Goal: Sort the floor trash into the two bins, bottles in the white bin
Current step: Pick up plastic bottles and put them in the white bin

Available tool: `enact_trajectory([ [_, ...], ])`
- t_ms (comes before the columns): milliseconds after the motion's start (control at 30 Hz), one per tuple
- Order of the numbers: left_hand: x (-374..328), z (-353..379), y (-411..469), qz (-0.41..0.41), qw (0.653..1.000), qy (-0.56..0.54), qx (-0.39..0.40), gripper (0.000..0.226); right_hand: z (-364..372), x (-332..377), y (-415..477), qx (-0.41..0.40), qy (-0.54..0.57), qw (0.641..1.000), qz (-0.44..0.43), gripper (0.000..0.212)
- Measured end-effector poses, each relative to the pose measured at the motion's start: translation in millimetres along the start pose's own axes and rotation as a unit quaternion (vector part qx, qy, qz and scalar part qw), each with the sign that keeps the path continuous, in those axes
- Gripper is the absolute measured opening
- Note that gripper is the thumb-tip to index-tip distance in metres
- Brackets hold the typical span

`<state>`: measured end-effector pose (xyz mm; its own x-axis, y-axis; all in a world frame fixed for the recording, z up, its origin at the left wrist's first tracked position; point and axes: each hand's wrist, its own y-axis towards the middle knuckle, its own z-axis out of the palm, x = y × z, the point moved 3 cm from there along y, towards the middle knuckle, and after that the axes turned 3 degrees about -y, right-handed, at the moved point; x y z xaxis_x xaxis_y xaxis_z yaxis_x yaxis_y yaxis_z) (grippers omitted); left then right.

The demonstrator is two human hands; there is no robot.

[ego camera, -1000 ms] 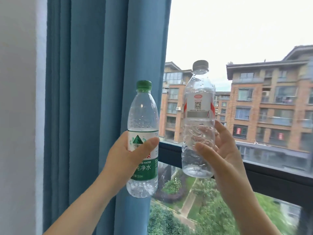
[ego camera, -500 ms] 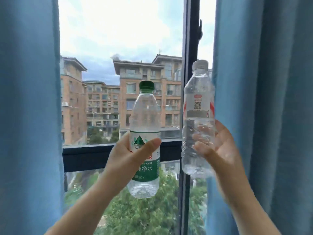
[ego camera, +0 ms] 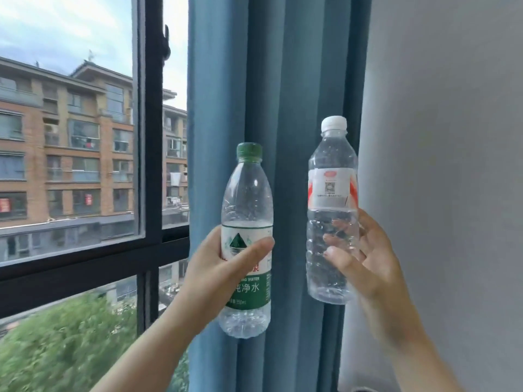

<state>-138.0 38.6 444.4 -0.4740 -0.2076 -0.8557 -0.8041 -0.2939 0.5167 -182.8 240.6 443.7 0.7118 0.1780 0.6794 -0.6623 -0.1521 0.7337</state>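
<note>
I hold two clear plastic bottles upright at chest height in front of a window. My left hand [ego camera: 218, 267] grips the green-capped bottle [ego camera: 246, 199] around its green and white label. My right hand [ego camera: 365, 261] grips the white-capped bottle [ego camera: 331, 171], with a white and red label, around its lower half. The two bottles stand apart, side by side. Neither bin nor the floor is in view.
A blue curtain [ego camera: 283, 80] hangs straight behind the bottles. A black-framed window [ego camera: 147, 137] fills the left, with brick buildings and trees outside. A pale grey wall [ego camera: 447, 137] is on the right.
My view has swung to the right: the window slid to the left, and the right-hand curtain and grey wall came in. Both hands keep the bottles held up the same way.
</note>
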Motion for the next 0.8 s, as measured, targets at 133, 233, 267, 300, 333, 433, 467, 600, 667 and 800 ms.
enact_trajectory([
  [133, 11.6, 47.6, 16.0, -0.007, 0.998, -0.034, 0.049, 0.048, -44.8, -4.2, -2.2, -0.045, -0.013, 0.999, 0.010, 0.058],
  [233, 20.3, 84.2, 26.0, -0.008, 0.995, -0.047, 0.091, 0.052, -77.6, -7.4, -1.7, -0.076, -0.026, 0.997, 0.015, 0.060],
  [267, 22.9, 96.2, 29.4, -0.009, 0.994, -0.048, 0.101, 0.053, -88.4, -9.1, -1.2, -0.083, -0.029, 0.996, 0.016, 0.059],
  [300, 25.2, 108.4, 32.8, -0.010, 0.993, -0.048, 0.108, 0.054, -100.0, -11.7, -0.3, -0.089, -0.035, 0.995, 0.016, 0.057],
  [333, 27.3, 121.2, 36.0, -0.010, 0.992, -0.047, 0.114, 0.054, -111.3, -14.4, 0.8, -0.094, -0.043, 0.995, 0.016, 0.056],
  [433, 30.7, 162.5, 44.2, -0.009, 0.992, -0.048, 0.120, 0.047, -149.1, -25.4, 5.8, -0.110, -0.058, 0.992, 0.023, 0.056],
  [467, 31.8, 177.1, 46.8, -0.010, 0.991, -0.047, 0.122, 0.046, -162.8, -28.9, 7.6, -0.113, -0.060, 0.991, 0.026, 0.057],
  [600, 42.0, 235.8, 58.3, -0.011, 0.989, -0.043, 0.141, 0.054, -220.3, -45.9, 13.3, -0.133, -0.064, 0.988, 0.043, 0.058],
  [667, 51.1, 262.4, 64.7, -0.018, 0.989, -0.042, 0.142, 0.059, -247.6, -59.2, 15.1, -0.138, -0.063, 0.987, 0.061, 0.059],
  [800, 74.0, 312.0, 78.4, -0.037, 0.985, -0.041, 0.164, 0.057, -294.4, -90.4, 19.0, -0.156, -0.081, 0.980, 0.093, 0.062],
])
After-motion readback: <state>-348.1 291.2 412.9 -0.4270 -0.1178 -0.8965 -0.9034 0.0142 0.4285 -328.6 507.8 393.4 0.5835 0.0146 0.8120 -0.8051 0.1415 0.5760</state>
